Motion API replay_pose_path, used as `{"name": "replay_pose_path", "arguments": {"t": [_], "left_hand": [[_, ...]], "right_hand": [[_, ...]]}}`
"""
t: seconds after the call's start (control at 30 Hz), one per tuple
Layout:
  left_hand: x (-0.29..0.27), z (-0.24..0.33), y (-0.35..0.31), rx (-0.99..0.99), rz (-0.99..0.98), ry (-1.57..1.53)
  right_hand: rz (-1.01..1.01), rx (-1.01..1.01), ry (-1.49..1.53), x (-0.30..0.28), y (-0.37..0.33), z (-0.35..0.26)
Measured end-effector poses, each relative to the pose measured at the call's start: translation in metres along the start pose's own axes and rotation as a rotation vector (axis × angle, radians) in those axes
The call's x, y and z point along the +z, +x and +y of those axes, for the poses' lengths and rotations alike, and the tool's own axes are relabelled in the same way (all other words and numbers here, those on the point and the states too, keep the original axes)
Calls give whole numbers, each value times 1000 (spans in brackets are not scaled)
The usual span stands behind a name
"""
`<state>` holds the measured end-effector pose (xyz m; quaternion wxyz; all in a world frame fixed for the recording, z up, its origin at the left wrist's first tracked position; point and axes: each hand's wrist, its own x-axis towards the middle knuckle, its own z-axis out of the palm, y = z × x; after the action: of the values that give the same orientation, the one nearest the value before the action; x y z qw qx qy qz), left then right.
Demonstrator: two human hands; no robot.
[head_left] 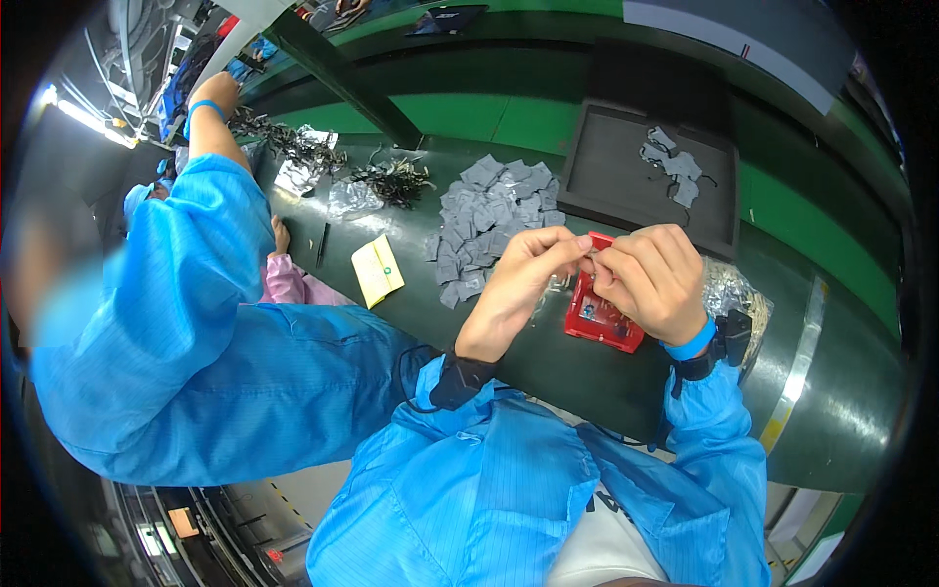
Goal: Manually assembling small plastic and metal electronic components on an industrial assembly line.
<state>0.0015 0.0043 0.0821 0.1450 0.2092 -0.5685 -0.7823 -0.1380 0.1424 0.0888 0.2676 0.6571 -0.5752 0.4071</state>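
Nearest, the person's blue jacket fills the lower edge, its sleeves running up to the wrists. A black band circles the left wrist; the right wrist wears a blue band and a black strap beside it. The left hand and right hand meet fingertip to fingertip, thumb and forefinger of each pinched around a small piece whose kind is too tiny to make out. It sits above the upper part of an open red box, which rests on the dark green counter and contains small parts.

Right of the box, partly behind the right wrist, lies a clear bag with pale contents. At the left, a co-worker in blue has one arm raised; a pink sleeve shows past that body. Beyond the left hand spreads a heap of grey pieces, with a yellow paper and a dark pen farther left.

Farther off lie bundled black cords and a black tray with more grey pieces inside.
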Motion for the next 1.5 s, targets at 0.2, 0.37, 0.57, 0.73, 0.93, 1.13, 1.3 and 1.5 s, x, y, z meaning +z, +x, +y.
{"name": "replay_pose_path", "arguments": {"t": [0.2,0.37,0.57,0.73,0.93,1.13,1.3,1.5], "left_hand": [[-8,-9,6,-58,-31,-36],[-13,-5,5,-39,-68,63],[-33,-8,4,64,-178,37],[-38,-16,7,70,-288,-66],[-26,-7,1,85,-157,-14],[-28,-12,3,140,-197,-8],[-31,-15,4,137,-110,13],[-37,-16,3,137,-71,-21]], "right_hand": [[-54,-67,8,7,3,-3],[-104,-46,37,8,3,1],[-41,18,101,9,5,4],[-12,49,133,9,7,2],[-13,81,159,9,6,3],[-17,100,171,8,7,3],[-21,130,202,7,8,2],[-16,156,214,4,8,2]]}}
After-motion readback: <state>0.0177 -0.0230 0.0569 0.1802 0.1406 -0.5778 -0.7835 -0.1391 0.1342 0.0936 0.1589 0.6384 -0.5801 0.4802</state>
